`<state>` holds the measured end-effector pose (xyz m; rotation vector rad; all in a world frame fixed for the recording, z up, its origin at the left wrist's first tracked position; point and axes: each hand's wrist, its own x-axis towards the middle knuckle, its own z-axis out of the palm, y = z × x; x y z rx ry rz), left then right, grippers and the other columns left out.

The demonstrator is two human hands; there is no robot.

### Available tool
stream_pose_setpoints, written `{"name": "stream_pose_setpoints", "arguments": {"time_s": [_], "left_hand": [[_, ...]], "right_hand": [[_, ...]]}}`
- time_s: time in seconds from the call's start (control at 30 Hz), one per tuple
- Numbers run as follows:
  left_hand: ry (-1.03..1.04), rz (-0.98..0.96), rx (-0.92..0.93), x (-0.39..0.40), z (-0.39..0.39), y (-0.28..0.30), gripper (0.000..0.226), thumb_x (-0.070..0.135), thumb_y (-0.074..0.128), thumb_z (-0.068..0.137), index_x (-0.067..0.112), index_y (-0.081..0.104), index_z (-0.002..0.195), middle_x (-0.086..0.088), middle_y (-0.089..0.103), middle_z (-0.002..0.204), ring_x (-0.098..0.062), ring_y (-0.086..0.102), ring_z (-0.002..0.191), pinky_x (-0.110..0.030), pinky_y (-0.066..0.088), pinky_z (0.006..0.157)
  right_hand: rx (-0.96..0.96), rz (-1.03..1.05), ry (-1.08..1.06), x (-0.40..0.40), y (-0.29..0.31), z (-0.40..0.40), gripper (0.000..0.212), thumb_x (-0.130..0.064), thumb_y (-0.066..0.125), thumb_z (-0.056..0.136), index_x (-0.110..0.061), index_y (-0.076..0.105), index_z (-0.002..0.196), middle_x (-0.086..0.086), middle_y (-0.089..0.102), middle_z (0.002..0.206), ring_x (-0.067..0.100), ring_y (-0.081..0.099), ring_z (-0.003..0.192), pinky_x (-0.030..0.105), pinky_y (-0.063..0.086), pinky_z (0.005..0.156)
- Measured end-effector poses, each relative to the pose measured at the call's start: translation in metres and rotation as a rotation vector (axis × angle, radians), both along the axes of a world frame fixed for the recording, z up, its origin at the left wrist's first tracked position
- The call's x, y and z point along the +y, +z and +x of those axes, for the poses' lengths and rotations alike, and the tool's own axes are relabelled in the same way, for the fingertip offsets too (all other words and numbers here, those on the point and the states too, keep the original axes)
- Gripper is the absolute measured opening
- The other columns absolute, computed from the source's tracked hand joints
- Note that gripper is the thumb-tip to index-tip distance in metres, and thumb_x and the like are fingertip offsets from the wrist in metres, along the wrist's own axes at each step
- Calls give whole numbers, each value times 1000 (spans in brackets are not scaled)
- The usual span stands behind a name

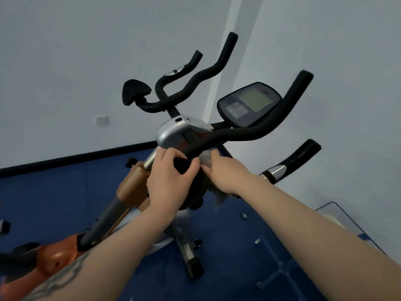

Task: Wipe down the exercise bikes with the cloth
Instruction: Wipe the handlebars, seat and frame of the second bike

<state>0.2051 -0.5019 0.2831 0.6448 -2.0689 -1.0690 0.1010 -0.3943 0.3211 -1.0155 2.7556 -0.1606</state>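
Both hands are up at the near end of the exercise bike's point(130, 192) padded black handlebar point(238, 135). The left hand point(171, 181) curls its fingers and thumb round the thick black end of the bar, gripping it from the side. The right hand point(225, 172) lies just beside it, palm down, pressing a grey cloth point(206, 156) against the bar; the cloth bunches above the fingertips where it meets the foam, and a ragged tail of it hangs below the wrist. How far the right fingers curl round the cloth I cannot tell, since the back of the hand hides them. Beyond the hands the bar sweeps up to the right, passing in front of a dark console point(249, 105) with a pale greenish screen. A second set of curved black bars point(195, 77) rises behind, with a small black elbow pad point(134, 92) at their left. A silver housing point(173, 131) caps the stem, which runs down into an orange-brown frame. The bike stands on a blue floor point(227, 246), in the corner of a pale-walled room, with a white wall socket point(101, 121) low on the left wall.
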Motion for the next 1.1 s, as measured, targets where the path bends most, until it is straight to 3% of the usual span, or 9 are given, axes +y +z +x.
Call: {"name": "stream_pose_setpoints", "arguments": {"time_s": [0.07, 0.17, 0.27, 0.37, 0.5, 0.67, 0.83, 1.0, 1.1], "left_hand": [[-14, -4, -4, -1, 0, 0, 23, 57, 63, 79, 37, 50, 82, 18, 45, 90, 9, 49, 88, -14, 32, 59], [-26, 6, -28, -3, 0, -1, 24, 55, 64, 80, 35, 53, 85, 19, 44, 92, 9, 48, 89, -13, 32, 61], [-72, -65, 0, -5, 0, 3, 17, 42, 69, 83, 29, 59, 89, 15, 48, 96, 2, 44, 87, -17, 38, 76], [-160, -172, 51, 0, -4, 17, 17, 21, 69, 84, 33, 58, 91, 15, 54, 96, -6, 50, 93, -35, 40, 89], [-298, -116, 67, 14, -18, 35, 21, 18, 65, 86, 35, 57, 95, 15, 60, 89, -4, 59, 86, -43, 46, 90], [-259, -289, -29, 13, -20, 28, 16, 19, 66, 85, 34, 63, 90, 16, 63, 79, -4, 59, 74, -30, 41, 84], [-226, -286, 42, 7, -19, 26, 15, 15, 66, 86, 29, 64, 90, 19, 59, 79, -4, 57, 68, -39, 52, 68], [-250, -304, 76, 6, -17, 25, 16, 13, 67, 85, 27, 64, 91, 19, 58, 80, -2, 57, 69, -38, 52, 66], [-259, -299, 97, 6, -16, 24, 15, 13, 66, 85, 27, 64, 91, 20, 57, 79, -3, 56, 67, -37, 52, 65]], "right_hand": [[232, 92, 78, 19, -3, 15, 45, -46, 41, 99, -8, 38, 123, 13, 61, 109, 35, 61, 96, 36, 31, 64], [499, 108, 250, 54, -1, 33, 53, -48, 50, 95, -8, 45, 130, 4, 61, 102, 24, 63, 86, 33, 37, 68], [595, 17, 454, 94, 10, 17, 43, -50, 54, 92, -16, 62, 115, -2, 62, 93, 20, 60, 85, 36, 46, 90], [715, -77, 336, 136, 27, -17, 42, -51, 46, 94, -16, 67, 101, -1, 63, 96, 24, 59, 96, 39, 34, 108], [767, -259, 1, 114, 5, 2, 36, -38, 40, 96, -13, 65, 89, 0, 62, 91, 25, 58, 98, 43, 21, 116], [775, -218, 314, 121, 5, -7, 36, -38, 45, 95, -13, 70, 92, 1, 66, 90, 25, 63, 93, 40, 33, 108], [752, -342, -92, 105, -3, 12, 30, -28, 43, 93, -9, 64, 85, 4, 62, 87, 27, 59, 94, 45, 26, 115], [696, -151, 288, 104, -4, 19, 35, -41, 45, 96, -15, 68, 94, -1, 63, 89, 23, 60, 91, 41, 34, 109], [612, -146, 169, 120, 13, 13, 38, -45, 42, 97, -17, 67, 98, -3, 63, 96, 22, 59, 97, 45, 33, 109]]}}
